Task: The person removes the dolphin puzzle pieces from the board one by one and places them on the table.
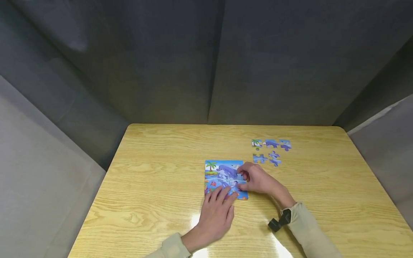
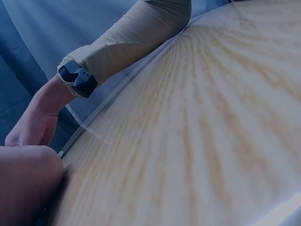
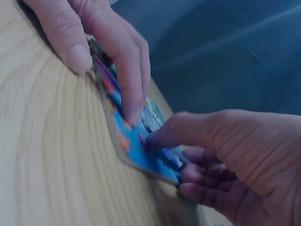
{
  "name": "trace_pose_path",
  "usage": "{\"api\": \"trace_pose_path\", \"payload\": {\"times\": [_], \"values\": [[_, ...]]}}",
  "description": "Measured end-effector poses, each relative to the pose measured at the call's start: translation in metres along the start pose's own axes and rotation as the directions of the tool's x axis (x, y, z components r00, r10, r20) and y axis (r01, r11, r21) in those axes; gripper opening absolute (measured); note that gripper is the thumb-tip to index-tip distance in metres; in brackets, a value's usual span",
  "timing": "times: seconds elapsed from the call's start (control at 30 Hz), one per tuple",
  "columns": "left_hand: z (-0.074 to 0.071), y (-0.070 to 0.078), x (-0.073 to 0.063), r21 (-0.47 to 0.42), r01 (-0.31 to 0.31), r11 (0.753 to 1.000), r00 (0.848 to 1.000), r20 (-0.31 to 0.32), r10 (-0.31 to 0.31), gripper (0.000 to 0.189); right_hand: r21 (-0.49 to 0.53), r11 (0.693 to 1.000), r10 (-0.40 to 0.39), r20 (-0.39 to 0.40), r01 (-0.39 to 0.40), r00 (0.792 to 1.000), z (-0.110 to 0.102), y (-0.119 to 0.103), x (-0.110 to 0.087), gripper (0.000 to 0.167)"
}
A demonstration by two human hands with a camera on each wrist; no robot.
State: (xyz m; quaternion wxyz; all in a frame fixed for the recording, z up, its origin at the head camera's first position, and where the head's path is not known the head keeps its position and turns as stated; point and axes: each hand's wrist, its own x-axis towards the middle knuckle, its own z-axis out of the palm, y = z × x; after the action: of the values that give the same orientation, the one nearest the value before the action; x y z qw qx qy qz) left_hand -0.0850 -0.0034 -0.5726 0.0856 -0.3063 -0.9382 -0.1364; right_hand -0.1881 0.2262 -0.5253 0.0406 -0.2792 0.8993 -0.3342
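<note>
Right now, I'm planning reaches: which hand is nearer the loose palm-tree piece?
Right: the right hand is this side of the palm-tree piece; the left hand is farther back and leftward.

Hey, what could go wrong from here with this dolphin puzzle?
The right hand, pinching a piece at the right of the puzzle, might jolt neighbours loose. The left hand, resting on the puzzle, could drag it askew. Five loose pieces lie beyond the right hand and could be brushed aside.
</note>
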Motion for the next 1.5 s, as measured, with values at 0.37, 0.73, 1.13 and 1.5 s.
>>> {"api": "trace_pose_path", "payload": {"times": [0.37, 0.73, 1.13, 1.5], "values": [[0.000, 0.000, 0.002, -0.018, -0.008, 1.000, 1.000, -0.016, 0.008, 0.044, 0.111, 0.990, -0.065, -0.137, 0.081, 0.988, -0.015, 0.030, -0.021, 0.043], [0.002, -0.002, 0.001, -0.024, -0.011, 1.000, 0.999, -0.033, 0.010, 0.045, 0.109, 0.994, 0.053, -0.264, -0.025, 0.963, -0.058, 0.068, -0.051, 0.048], [0.002, -0.001, -0.005, -0.039, -0.011, 0.999, 1.000, -0.028, 0.010, 0.043, 0.170, 0.975, 0.192, -0.327, -0.143, 0.925, -0.080, 0.113, -0.076, 0.045], [0.004, -0.001, -0.001, -0.016, -0.016, 1.000, 0.999, -0.052, 0.015, 0.045, 0.171, 0.957, 0.280, -0.318, -0.236, 0.906, -0.095, 0.151, -0.083, 0.043]]}}
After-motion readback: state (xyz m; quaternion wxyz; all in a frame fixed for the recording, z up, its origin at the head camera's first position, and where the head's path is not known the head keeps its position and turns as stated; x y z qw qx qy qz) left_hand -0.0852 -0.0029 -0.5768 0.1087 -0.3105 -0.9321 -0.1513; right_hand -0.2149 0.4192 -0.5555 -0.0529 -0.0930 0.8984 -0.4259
